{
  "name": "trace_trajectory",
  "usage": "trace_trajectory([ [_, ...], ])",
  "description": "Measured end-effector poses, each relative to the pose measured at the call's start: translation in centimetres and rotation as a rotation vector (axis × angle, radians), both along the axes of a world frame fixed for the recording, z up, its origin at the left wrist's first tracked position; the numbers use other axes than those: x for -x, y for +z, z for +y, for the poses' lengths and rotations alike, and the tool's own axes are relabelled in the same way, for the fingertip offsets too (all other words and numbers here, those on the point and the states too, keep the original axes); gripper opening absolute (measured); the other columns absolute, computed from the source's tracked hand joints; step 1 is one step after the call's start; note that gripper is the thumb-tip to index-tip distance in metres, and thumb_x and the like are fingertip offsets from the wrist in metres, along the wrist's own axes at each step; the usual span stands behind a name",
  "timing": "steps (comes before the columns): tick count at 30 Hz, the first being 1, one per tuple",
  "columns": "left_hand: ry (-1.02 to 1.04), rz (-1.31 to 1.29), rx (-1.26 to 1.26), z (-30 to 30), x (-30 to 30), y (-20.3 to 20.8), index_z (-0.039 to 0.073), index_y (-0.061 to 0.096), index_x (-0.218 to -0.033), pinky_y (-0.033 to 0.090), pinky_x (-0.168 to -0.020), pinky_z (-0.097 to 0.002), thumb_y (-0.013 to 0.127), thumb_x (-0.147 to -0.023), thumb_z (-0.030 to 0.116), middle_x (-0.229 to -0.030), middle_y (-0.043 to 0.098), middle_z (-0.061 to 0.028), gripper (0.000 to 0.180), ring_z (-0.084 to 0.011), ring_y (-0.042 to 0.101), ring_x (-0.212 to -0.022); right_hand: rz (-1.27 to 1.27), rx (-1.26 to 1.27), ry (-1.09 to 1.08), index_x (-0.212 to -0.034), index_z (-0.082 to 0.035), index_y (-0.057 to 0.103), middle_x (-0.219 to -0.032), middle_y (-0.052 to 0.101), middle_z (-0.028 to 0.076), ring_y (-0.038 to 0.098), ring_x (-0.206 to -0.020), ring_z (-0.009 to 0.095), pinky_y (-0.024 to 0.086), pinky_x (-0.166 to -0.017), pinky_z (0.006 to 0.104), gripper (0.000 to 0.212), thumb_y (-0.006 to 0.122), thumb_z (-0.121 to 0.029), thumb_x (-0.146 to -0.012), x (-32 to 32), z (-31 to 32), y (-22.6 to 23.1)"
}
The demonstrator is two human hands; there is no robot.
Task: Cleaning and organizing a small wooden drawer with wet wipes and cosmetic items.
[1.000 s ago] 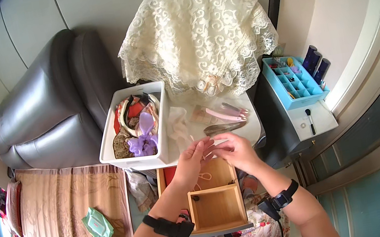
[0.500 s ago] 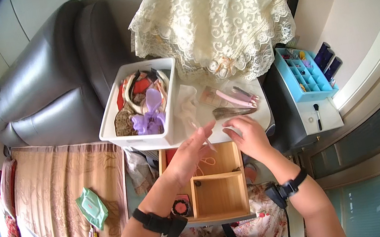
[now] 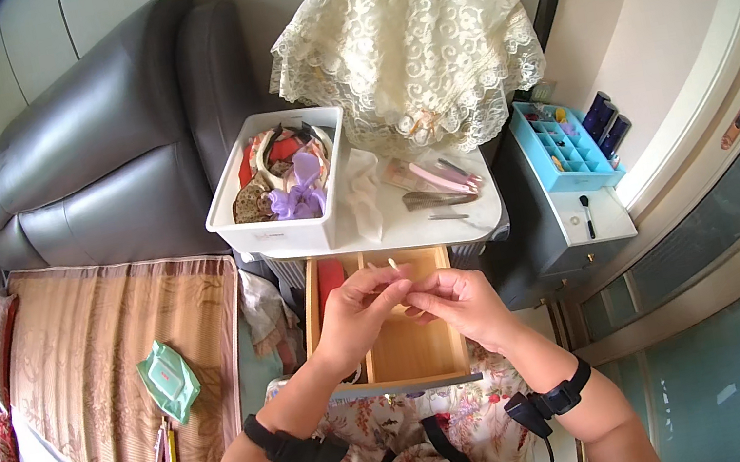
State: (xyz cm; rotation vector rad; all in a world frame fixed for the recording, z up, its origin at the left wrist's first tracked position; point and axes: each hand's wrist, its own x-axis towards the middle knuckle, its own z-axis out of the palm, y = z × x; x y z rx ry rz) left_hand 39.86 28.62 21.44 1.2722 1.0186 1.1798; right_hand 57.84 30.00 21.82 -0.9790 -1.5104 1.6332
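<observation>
Both my hands meet over the open wooden drawer [image 3: 415, 347], fingertips together. My left hand [image 3: 360, 317] is closed, and the pale tip of a thin stick [image 3: 394, 264] pokes up between its fingers. The rest of the stick is hidden. My right hand [image 3: 459, 302] pinches at the same spot; what its fingers hold is covered. A red item [image 3: 330, 280] lies in the drawer's left part. Behind the drawer, on the white tabletop [image 3: 401, 237], lie a comb [image 3: 434, 199], a pink long-handled tool [image 3: 442, 179] and a slim silvery tool [image 3: 449, 217].
A white bin [image 3: 292, 237] of hair accessories stands at the tabletop's left. A lace cover [image 3: 407, 46] drapes something behind. To the right are a blue divided organizer [image 3: 565, 159] and a black brush [image 3: 587, 217]. A green wipes packet [image 3: 169, 380] lies on the bed mat.
My hands have come together and moved toward me, lower over the drawer; before, they were apart near the tabletop edge. The slim silvery tool now shows beside the comb. The view has shifted slightly.
</observation>
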Motion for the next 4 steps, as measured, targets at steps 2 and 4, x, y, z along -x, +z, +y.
trace_trajectory([
  [2, 0.034, 0.015, -0.061, -1.0, 0.3, 0.3, 0.001, 0.065, -0.107, 0.045, -0.082, -0.0248, 0.063, -0.088, 0.012, -0.096, 0.061, -0.0057, 0.022, -0.0115, 0.057, -0.09, 0.087, 0.038, -0.048, -0.108, 0.002, 0.059, -0.1, 0.065, 0.008, 0.063, -0.094, 0.016, 0.052, -0.079, 0.0278, 0.021, 0.058, -0.012, -0.092, 0.1, -1.0, 0.1],
  [4, 0.121, 0.185, -0.272, -1.4, 0.7, -0.3, 0.007, 0.067, -0.107, 0.045, -0.082, -0.0255, 0.064, -0.087, 0.011, -0.102, 0.063, -0.0078, 0.021, -0.0159, 0.059, -0.09, 0.072, 0.048, -0.136, -0.114, 0.001, 0.056, -0.103, 0.064, 0.009, 0.064, -0.095, 0.019, 0.053, -0.08, 0.0282, 0.025, 0.056, -0.012, -0.092, 0.0, -1.7, -0.5],
])
